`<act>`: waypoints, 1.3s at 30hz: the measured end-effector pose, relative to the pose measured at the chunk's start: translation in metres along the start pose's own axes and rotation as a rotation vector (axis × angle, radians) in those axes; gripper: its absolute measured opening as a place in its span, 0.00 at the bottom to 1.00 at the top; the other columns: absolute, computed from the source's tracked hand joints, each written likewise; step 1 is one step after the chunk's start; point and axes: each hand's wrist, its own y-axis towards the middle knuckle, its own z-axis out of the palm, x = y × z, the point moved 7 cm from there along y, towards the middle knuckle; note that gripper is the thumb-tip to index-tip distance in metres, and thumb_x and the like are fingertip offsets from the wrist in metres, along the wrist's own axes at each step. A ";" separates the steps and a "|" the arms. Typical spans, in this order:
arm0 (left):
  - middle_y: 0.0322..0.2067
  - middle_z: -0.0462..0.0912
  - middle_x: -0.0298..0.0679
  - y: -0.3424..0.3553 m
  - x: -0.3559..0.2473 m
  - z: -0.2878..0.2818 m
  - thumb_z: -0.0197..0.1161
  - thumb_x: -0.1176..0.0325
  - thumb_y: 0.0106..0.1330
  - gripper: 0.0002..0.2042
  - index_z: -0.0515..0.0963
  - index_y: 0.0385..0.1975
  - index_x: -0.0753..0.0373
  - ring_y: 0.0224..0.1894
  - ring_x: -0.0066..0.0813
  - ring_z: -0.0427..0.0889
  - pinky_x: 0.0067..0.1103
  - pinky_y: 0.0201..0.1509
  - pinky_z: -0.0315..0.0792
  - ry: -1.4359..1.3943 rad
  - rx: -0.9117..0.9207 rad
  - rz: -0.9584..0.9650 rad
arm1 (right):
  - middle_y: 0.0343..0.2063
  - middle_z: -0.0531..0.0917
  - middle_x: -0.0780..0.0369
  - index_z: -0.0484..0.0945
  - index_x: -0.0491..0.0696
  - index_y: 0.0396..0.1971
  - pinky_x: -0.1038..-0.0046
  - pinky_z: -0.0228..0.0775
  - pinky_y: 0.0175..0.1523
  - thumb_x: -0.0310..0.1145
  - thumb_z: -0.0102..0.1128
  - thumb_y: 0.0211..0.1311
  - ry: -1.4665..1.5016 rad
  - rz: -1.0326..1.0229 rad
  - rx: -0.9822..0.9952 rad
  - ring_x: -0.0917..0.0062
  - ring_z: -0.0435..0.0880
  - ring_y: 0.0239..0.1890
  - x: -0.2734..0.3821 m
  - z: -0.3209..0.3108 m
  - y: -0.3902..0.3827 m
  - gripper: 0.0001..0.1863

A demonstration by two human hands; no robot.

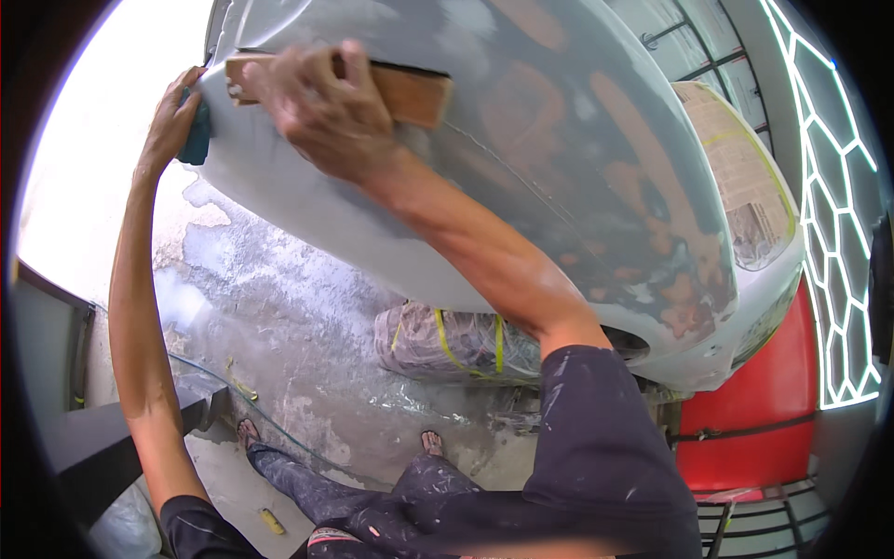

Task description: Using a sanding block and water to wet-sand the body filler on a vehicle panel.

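My right hand [331, 116] is closed around a long wooden sanding block [424, 98]. The block lies on a grey-primed car body panel [521, 121] with brownish, sanded-through patches and a thin pale line across it. Some blur shows on the fingers of this hand. At the panel's far left edge, my left hand [172, 121] is closed on a dark teal cloth [196, 138], its fingertips touching the edge of the car.
Below the panel is a wheel [447, 342] wrapped in plastic and yellow tape. Paper masking [740, 177] covers glass at the right. A thin hose [244, 391] crosses the dusty floor. A dark beam [121, 443] stands lower left, a red panel [754, 410] lower right.
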 end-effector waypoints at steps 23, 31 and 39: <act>0.72 0.71 0.51 -0.007 0.000 -0.003 0.48 0.59 0.81 0.25 0.71 0.72 0.62 0.74 0.48 0.70 0.43 0.79 0.64 0.085 -0.018 0.018 | 0.44 0.78 0.66 0.82 0.62 0.65 0.58 0.69 0.55 0.35 0.60 0.68 -0.156 0.040 -0.029 0.70 0.74 0.46 -0.043 -0.031 -0.027 0.25; 0.68 0.76 0.51 0.017 0.067 -0.024 0.49 0.60 0.80 0.25 0.70 0.74 0.57 0.68 0.47 0.78 0.44 0.74 0.70 0.117 0.029 -0.128 | 0.50 0.80 0.66 0.79 0.62 0.69 0.65 0.69 0.60 0.39 0.63 0.71 0.006 0.021 -0.013 0.74 0.76 0.52 -0.031 -0.051 -0.103 0.26; 0.71 0.71 0.57 0.012 0.066 -0.047 0.43 0.66 0.76 0.28 0.67 0.75 0.60 0.73 0.50 0.71 0.46 0.77 0.64 0.095 -0.082 -0.091 | 0.60 0.80 0.64 0.81 0.71 0.67 0.60 0.71 0.57 0.29 0.69 0.62 -0.021 0.037 0.338 0.68 0.75 0.54 -0.192 -0.251 -0.377 0.33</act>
